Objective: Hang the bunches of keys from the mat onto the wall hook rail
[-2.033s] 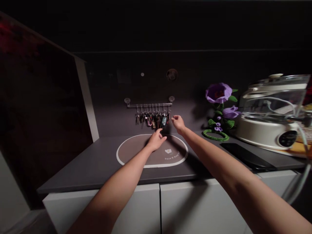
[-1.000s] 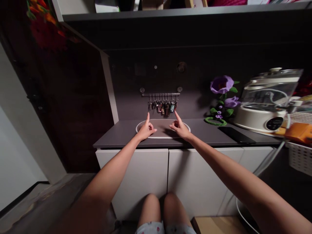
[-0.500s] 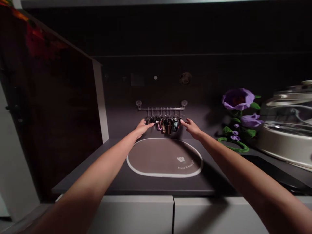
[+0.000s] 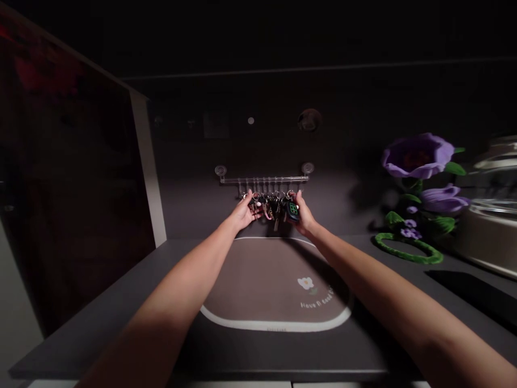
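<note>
A clear rack (image 4: 264,179) on the dark back wall carries several hooks with keys (image 4: 276,215) and trinkets hanging in a row. My left hand (image 4: 243,213) is at the left end of the row, its thumb raised and its fingers reaching behind the hanging keys; what it grips, if anything, is too small to make out. At the right end, my right hand (image 4: 304,215) is closed around the side of a dark key fob (image 4: 292,210) with green marks. Its fingers are partly hidden behind the fob.
A brown oval mat (image 4: 266,280) with a white rim lies on the dark counter (image 4: 117,302) below the rack. Purple felt flowers (image 4: 420,156) with a green ring base (image 4: 407,253) stand at the right, beside a cream appliance (image 4: 488,231) with a clear lid. A dark panel rises at the left.
Both hands have moved inward along the row to the keys. My right hand has closed on the dark fob, which is now tilted. The view has moved closer to the counter.
</note>
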Demonstrator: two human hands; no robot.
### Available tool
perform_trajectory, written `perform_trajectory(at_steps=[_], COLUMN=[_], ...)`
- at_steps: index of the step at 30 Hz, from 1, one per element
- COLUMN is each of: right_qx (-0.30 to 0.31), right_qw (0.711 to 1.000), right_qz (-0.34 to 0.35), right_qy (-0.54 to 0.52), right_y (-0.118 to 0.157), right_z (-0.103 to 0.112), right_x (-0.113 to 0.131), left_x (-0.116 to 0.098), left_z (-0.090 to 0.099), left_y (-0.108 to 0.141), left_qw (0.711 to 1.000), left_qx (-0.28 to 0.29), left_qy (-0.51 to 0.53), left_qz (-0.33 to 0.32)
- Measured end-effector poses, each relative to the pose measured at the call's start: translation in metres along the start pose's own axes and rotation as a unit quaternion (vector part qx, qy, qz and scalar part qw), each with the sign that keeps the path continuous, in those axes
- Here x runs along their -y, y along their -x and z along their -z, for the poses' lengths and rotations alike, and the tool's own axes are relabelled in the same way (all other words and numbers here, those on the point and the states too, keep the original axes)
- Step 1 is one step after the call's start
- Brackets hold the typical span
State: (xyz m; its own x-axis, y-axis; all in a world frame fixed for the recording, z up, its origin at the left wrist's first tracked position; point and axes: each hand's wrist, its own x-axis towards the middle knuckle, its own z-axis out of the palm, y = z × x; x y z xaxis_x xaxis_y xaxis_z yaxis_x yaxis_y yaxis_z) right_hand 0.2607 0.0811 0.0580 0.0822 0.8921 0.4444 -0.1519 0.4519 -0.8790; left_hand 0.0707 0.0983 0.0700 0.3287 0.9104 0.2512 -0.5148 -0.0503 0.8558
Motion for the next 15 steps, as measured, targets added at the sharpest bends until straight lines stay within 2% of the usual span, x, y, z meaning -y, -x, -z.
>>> perform_trajectory(at_steps=[5, 7, 10, 12, 14, 15], right_qx=[-0.072, -0.092, -0.136, -0.174, -0.204, -0.213], right_qw=[0.993, 0.992, 0.987, 0.982, 0.978, 0.976], right_qz=[0.017, 0.004, -0.011, -0.016, -0.023, -0.028], right_qy=[-0.089, -0.087, -0.081, -0.074, -0.041, -0.028], right_y=[0.002, 0.001, -0.007, -0.017, -0.028, -0.034], right_z=[-0.021, -0.027, -0.035, -0.04, -0.044, -0.046], right_x=[-0.008, -0.008, -0.007, -0.005, -0.002, 0.001], left_x=[0.011, 0.01, 0.002, -0.006, -0.015, -0.019], left_z=[-0.022, -0.034, -0.054, -0.066, -0.075, -0.079], left_y=[0.007, 0.009, 0.007, 0.004, -0.001, -0.003], left_qw=[0.999, 0.996, 0.975, 0.966, 0.967, 0.975], left_qx=[-0.011, -0.059, -0.178, -0.217, -0.22, -0.199], left_qy=[0.045, 0.069, 0.13, 0.143, 0.125, 0.1], left_qz=[-0.023, -0.024, -0.022, -0.008, 0.001, 0.007])
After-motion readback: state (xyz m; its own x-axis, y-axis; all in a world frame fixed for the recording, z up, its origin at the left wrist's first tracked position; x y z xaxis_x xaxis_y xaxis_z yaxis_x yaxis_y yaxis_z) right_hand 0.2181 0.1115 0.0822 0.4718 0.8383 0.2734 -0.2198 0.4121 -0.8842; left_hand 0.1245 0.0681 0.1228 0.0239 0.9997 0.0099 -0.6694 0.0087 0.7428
